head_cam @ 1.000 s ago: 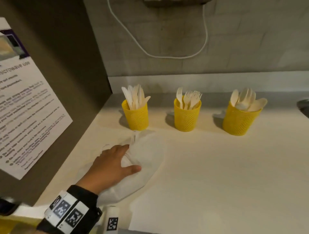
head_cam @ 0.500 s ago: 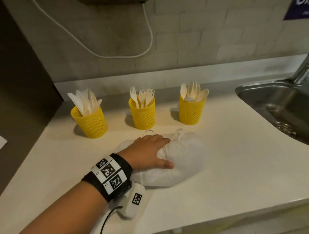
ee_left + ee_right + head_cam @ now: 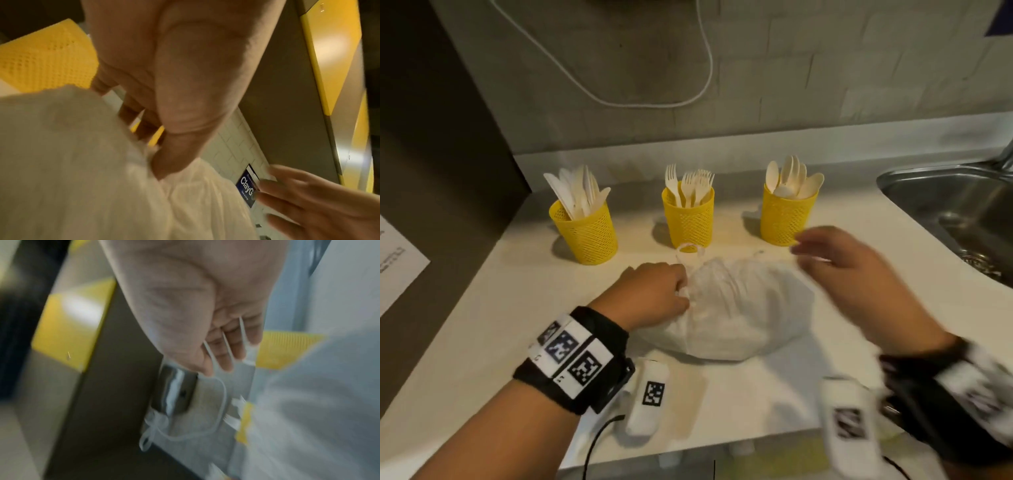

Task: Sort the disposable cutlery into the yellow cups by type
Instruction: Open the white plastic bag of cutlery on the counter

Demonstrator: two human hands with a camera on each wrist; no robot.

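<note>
The right hand (image 3: 849, 274) has come in since half a sec ago; before, only the left hand (image 3: 654, 294) was at the bag (image 3: 743, 311). The bag sits in about the same spot, in front of the cups, on the white counter (image 3: 482, 325).

Left hand: fingers curled into the bag's left side, thumb (image 3: 174, 154) pushed into the plastic, so it's gripping the bag there. Right hand: blurry, held over the bag's right end, fingers (image 3: 287, 191) spread out and loose. In the right wrist view a thin white loop (image 3: 218, 404) hangs just by its fingertips, but can't tell if the hand holds it or only touches it.

Three yellow cups stand in a row at the back, upright, well apart from each other. Left cup (image 3: 585, 233) has knives (image 3: 578, 192). Mid cup (image 3: 688, 222) has forks (image 3: 688, 185). Right cup (image 3: 784, 219) has spoons (image 3: 794, 181). The bag's top loop lies just in front of the mid cup.

Can't tell what is inside the bag; it's cloudy white & lumpy.

A metal sink (image 3: 962, 205) is at the far right. A white cord (image 3: 654, 102) hangs on the tiled wall. Both wrists wear black bands w/ square code tags.
</note>
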